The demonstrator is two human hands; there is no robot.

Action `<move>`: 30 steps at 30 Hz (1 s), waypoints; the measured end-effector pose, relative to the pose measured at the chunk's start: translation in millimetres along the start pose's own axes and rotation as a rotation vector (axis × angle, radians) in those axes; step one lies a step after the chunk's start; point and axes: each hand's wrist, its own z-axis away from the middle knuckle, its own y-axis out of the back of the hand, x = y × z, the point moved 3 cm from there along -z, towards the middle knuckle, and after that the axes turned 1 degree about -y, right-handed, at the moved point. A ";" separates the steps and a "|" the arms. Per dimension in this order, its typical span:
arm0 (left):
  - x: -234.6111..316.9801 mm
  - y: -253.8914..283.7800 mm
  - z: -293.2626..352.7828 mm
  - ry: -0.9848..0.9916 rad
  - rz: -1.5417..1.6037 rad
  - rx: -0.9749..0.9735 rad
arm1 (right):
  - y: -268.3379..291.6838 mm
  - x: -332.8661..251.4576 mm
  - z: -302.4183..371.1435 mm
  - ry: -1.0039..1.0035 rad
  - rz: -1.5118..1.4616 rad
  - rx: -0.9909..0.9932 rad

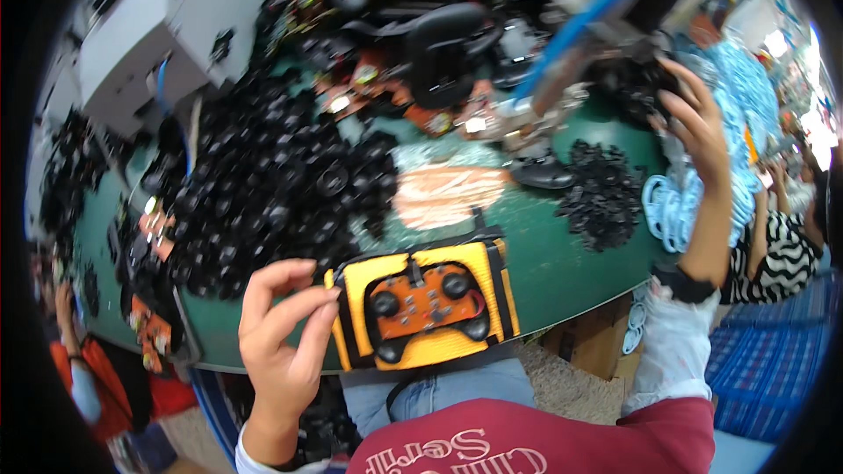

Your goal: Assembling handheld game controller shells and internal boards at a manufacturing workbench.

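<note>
A yellow fixture [354, 292] with black straps sits at the table's near edge in front of me. In it lies an open black game controller shell [475, 331] with an orange circuit board [411, 303] and two black thumbsticks. At its left side is my left hand [285, 329], thumb and forefinger pressed together; anything pinched there is too small to make out. My right hand [699, 127] reaches far right to a heap of small black parts [634, 88], fingers apart at its edge. Its fingertips are partly lost among the dark parts.
A big pile of black round caps [272, 184] covers the left of the green table [544, 272]. Controller shells [439, 48] heap up behind. Small black pieces [601, 197] and light blue cables [676, 211] lie right. A tool with a blue hose [588, 22] overhangs. Other people sit either side.
</note>
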 end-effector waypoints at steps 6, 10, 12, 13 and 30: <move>12.9 -19.5 -22.7 0.507 1.104 -0.489 | -53.4 -56.9 122.3 0.262 -0.278 -0.867; 21.4 -37.4 -25.6 0.589 1.098 -0.538 | -156.9 -95.4 122.3 0.786 0.349 -1.261; 27.5 -33.5 -27.3 0.601 1.178 -0.400 | -159.8 -97.1 118.2 0.743 0.288 -1.137; 28.4 -30.8 -26.1 0.499 1.139 -0.329 | -156.6 -97.3 117.0 0.664 0.196 -1.017; 4.9 -35.0 16.0 0.095 0.073 -0.317 | -191.0 -22.8 155.8 0.500 0.382 -0.549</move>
